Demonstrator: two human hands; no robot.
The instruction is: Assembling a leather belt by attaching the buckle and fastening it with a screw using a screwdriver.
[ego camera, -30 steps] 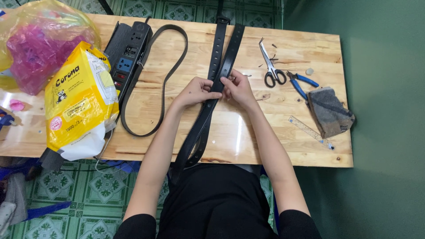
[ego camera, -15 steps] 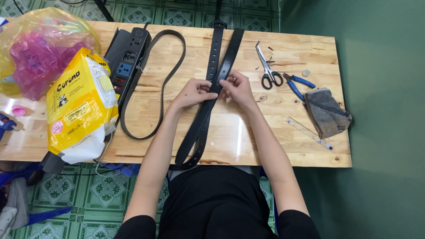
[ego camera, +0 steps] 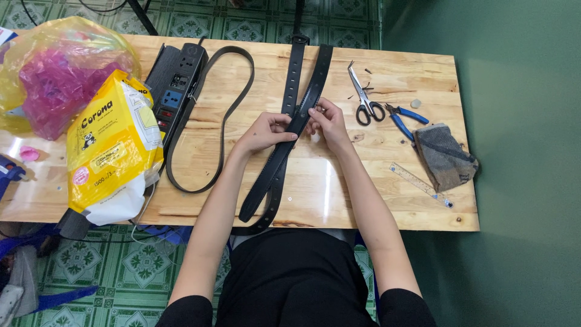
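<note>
Both hands, left hand (ego camera: 266,131), right hand (ego camera: 327,123), slid slightly further up the belt (ego camera: 289,130), grip unchanged

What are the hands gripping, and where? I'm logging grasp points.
Both the left hand and right hand pinch the long black punched leather strap mid-length, where its two runs cross.

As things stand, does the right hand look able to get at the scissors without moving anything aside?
Probably yes. The scissors lie just beyond the right hand on bare wooden table, nothing between. The hand would first have to let go of the black belt it pinches.
</note>
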